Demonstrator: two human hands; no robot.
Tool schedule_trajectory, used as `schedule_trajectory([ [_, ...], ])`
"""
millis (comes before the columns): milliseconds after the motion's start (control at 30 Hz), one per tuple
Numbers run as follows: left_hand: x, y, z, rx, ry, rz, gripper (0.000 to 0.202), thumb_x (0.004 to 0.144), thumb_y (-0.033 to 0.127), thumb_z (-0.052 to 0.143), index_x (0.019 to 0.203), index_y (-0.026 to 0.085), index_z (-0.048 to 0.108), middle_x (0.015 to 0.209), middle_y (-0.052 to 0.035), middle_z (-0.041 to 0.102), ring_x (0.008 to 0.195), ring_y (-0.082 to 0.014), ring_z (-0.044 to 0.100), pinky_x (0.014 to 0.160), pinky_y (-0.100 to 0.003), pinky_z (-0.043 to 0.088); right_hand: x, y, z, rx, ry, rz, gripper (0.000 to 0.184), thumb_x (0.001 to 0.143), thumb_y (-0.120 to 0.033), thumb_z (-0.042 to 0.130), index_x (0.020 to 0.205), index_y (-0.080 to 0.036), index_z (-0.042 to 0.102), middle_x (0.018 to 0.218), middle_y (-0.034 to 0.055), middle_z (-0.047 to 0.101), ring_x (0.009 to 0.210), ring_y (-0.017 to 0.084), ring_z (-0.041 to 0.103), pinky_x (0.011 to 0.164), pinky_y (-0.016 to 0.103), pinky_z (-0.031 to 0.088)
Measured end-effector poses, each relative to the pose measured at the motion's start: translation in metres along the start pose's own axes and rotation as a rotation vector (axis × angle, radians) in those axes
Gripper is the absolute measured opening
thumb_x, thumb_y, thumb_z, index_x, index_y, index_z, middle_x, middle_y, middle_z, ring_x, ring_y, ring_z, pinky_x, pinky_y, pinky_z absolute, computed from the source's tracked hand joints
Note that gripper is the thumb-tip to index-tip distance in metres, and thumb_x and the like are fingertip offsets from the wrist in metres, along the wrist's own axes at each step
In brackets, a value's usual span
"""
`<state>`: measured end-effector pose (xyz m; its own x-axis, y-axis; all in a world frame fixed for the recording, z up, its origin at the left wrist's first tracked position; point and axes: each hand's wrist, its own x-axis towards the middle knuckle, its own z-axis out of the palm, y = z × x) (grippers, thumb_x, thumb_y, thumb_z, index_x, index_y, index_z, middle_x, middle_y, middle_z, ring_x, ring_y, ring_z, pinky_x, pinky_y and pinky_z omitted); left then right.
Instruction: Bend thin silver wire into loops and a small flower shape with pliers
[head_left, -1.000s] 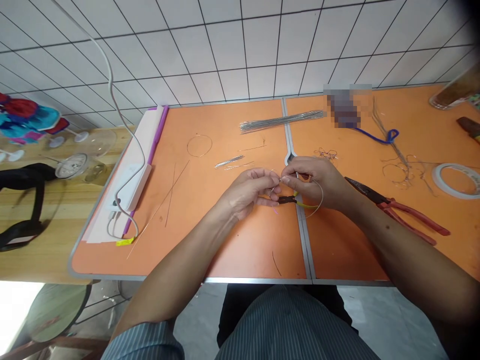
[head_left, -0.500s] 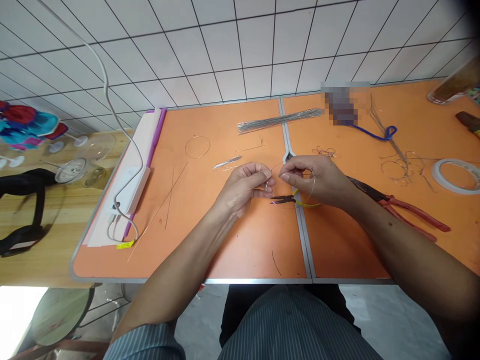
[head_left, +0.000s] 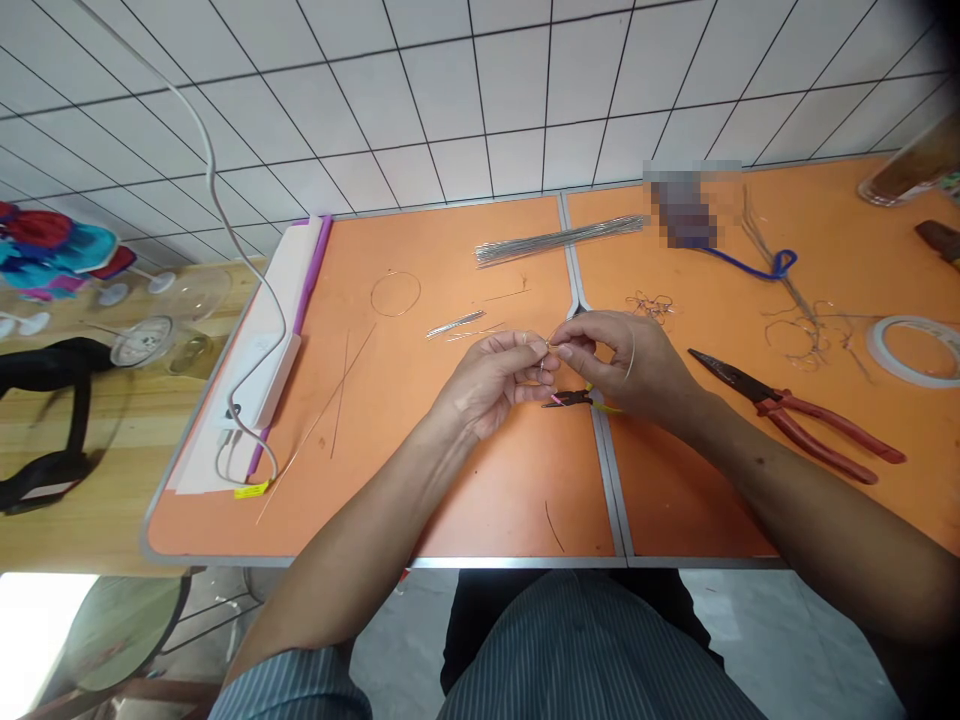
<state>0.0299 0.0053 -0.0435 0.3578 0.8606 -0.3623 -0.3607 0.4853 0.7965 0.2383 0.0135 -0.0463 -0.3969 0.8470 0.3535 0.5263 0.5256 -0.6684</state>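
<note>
Above the seam of the orange table, my left hand (head_left: 502,375) pinches a thin wire between thumb and forefinger. My right hand (head_left: 634,360) is closed on the same fine wire (head_left: 551,346), its fingertips almost touching those of the left. A pale curved strand of wire (head_left: 631,355) passes in front of the right hand's knuckles. Below the fingers lie small pliers (head_left: 574,398) with dark jaws and yellow handles, partly hidden by the right hand. To the right of that hand, larger needle-nose pliers (head_left: 772,400) with red handles rest on the table.
Behind the hands lie a bundle of straight wires (head_left: 559,240), short wire pieces (head_left: 455,324) and a wire ring (head_left: 395,294). A wire tangle (head_left: 651,306) and a white tape roll (head_left: 919,350) are on the right. A power strip (head_left: 262,385) with a white cord sits left.
My right hand has shifted slightly left and down, so its fingertips meet those of my left hand at the wire. The red-handled pliers show more fully.
</note>
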Motion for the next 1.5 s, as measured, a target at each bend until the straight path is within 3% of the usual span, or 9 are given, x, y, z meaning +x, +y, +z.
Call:
schedule_trajectory([
  [100,0.000,-0.001,-0.001,-0.005,0.006,-0.009,0.012,0.086,0.017,0.081,0.080,0.012,0.071,0.078,-0.0042,0.074,0.060,-0.0116,0.070,0.060,-0.026,0.065,0.000,0.001,0.000,0.085,-0.016,0.074,0.015,0.100,-0.031,0.071,0.097,-0.022,0.082,0.087,0.0018,0.079,0.078,0.018,0.066,0.071,0.031,0.045],
  [233,0.000,0.000,-0.001,0.028,0.000,-0.049,0.012,0.083,0.017,0.083,0.082,0.013,0.072,0.082,-0.0064,0.077,0.064,-0.0138,0.074,0.063,-0.027,0.065,0.000,0.005,-0.002,0.149,-0.067,0.069,0.016,0.100,-0.030,0.070,0.096,-0.022,0.083,0.087,0.0016,0.079,0.077,0.017,0.065,0.072,0.031,0.046],
  [400,-0.002,0.003,-0.002,0.121,-0.029,-0.082,0.006,0.080,0.013,0.079,0.083,0.013,0.074,0.086,-0.0117,0.082,0.071,-0.0183,0.079,0.069,-0.032,0.068,0.003,0.011,-0.014,0.215,-0.221,0.116,0.018,0.099,-0.033,0.070,0.092,-0.021,0.082,0.085,0.0014,0.079,0.077,0.017,0.065,0.068,0.031,0.044],
  [600,-0.003,0.006,-0.002,0.267,-0.075,-0.139,0.008,0.078,0.012,0.079,0.085,0.012,0.077,0.089,-0.0146,0.084,0.076,-0.0198,0.081,0.071,-0.029,0.066,0.008,0.012,-0.026,0.239,-0.422,0.172,0.020,0.095,-0.035,0.070,0.088,-0.021,0.084,0.069,-0.0019,0.068,0.064,0.014,0.055,0.058,0.028,0.037],
  [800,-0.006,0.005,0.002,0.434,-0.088,-0.091,0.006,0.080,0.014,0.080,0.077,0.014,0.075,0.081,-0.0115,0.082,0.068,-0.0159,0.076,0.066,-0.026,0.063,0.008,0.008,-0.025,0.253,-0.501,0.201,0.017,0.090,-0.031,0.069,0.081,-0.022,0.082,0.066,-0.0032,0.065,0.061,0.013,0.050,0.056,0.028,0.035],
  [967,-0.004,0.005,-0.002,0.465,-0.062,-0.040,0.007,0.082,0.014,0.078,0.076,0.014,0.075,0.077,-0.0104,0.080,0.066,-0.0143,0.074,0.065,-0.024,0.062,0.009,0.011,-0.025,0.234,-0.451,0.202,0.016,0.090,-0.030,0.071,0.082,-0.022,0.082,0.066,-0.0032,0.061,0.063,0.013,0.052,0.059,0.028,0.037],
  [1100,0.000,0.005,-0.010,0.356,-0.107,-0.034,0.018,0.086,0.027,0.085,0.079,0.014,0.075,0.082,-0.0101,0.080,0.068,-0.0142,0.075,0.066,-0.024,0.063,0.011,0.016,-0.030,0.257,-0.341,0.213,0.019,0.090,-0.038,0.079,0.083,-0.021,0.082,0.071,-0.0008,0.068,0.068,0.015,0.058,0.062,0.030,0.042],
  [1267,0.002,0.004,-0.010,0.152,-0.111,-0.059,0.025,0.084,0.031,0.092,0.084,0.013,0.074,0.085,-0.0088,0.081,0.068,-0.0138,0.075,0.067,-0.024,0.064,0.011,0.021,-0.025,0.570,-0.230,0.351,0.035,0.083,-0.054,0.092,0.088,-0.022,0.082,0.081,0.0038,0.078,0.073,0.018,0.069,0.068,0.034,0.055],
  [1500,0.001,0.004,-0.003,0.028,-0.065,-0.046,0.017,0.088,0.020,0.085,0.082,0.012,0.071,0.082,-0.0067,0.079,0.066,-0.0136,0.076,0.063,-0.022,0.063,0.010,0.019,-0.014,0.944,-0.122,0.552,0.049,0.065,-0.054,0.106,0.089,-0.022,0.078,0.086,0.0049,0.082,0.069,0.014,0.068,0.066,0.029,0.059],
])
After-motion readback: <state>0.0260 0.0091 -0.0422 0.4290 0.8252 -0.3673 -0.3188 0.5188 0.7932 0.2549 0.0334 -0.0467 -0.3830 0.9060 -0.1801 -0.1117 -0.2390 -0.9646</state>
